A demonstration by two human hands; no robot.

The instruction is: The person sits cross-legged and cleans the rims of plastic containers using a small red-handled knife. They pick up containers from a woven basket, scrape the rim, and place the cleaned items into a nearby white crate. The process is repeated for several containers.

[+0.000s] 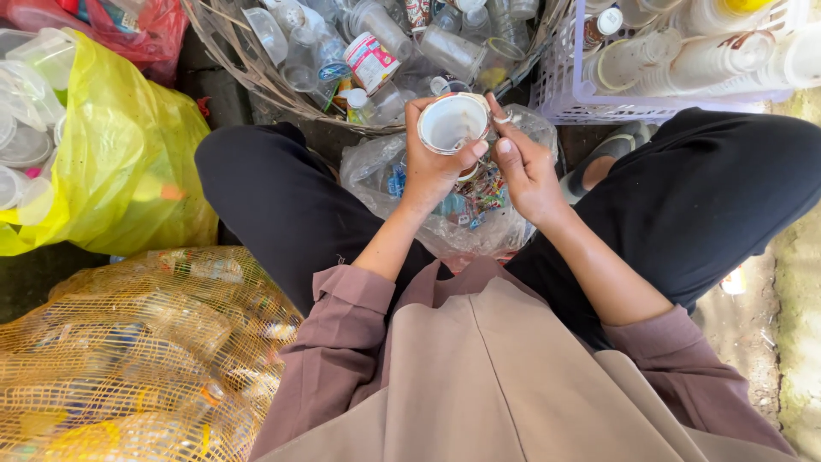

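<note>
While you sit cross-legged on bare, dusty ground, your left hand (432,167) is wrapped around one clear plastic cup (451,122) above your lap, and your right hand (526,171) pinches its rim. Around you: one wicker basket (248,60), one lilac crate (569,103), one yellow bag (128,162), one mesh sack (145,351).

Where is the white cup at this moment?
In the head view, the white cup is at top centre, held in the left hand, with the right hand touching its rim, just below the wicker basket.

Mauve rolled sleeves (342,295); black trousers (265,197)
</note>
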